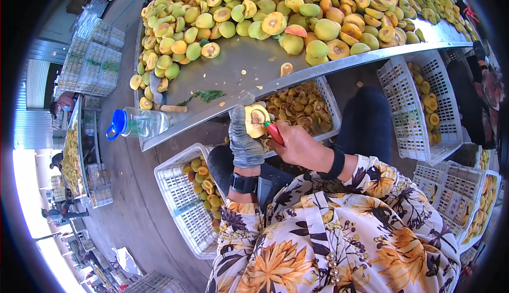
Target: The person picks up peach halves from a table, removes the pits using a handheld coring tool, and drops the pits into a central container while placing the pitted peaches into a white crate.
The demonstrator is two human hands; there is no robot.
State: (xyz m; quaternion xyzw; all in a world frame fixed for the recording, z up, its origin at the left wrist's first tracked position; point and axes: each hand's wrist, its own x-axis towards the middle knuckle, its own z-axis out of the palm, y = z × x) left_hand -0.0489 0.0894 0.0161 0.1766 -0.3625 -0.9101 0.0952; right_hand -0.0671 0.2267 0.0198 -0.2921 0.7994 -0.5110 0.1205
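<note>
My left hand (245, 136), in a grey knitted glove, is closed around a halved yellow fruit (256, 120), its cut face with the brown centre showing. The bare fingers of my right hand (298, 145) are wrapped round a small red-handled tool (274, 133), whose tip meets the fruit and is hard to make out. Both hands are just off the edge of a metal table (233, 70) heaped with halved green and yellow fruit (274, 23). Beneath my hands, a white crate (334, 114) holds cut fruit pieces.
A clear bottle with a blue lid (139, 123) stands at the table's left corner, near a wooden-handled tool (174, 109) and green leaves (208, 95). White crates of fruit stand at lower left (177, 208) and right (395, 102). Another person (490, 89) is at far right.
</note>
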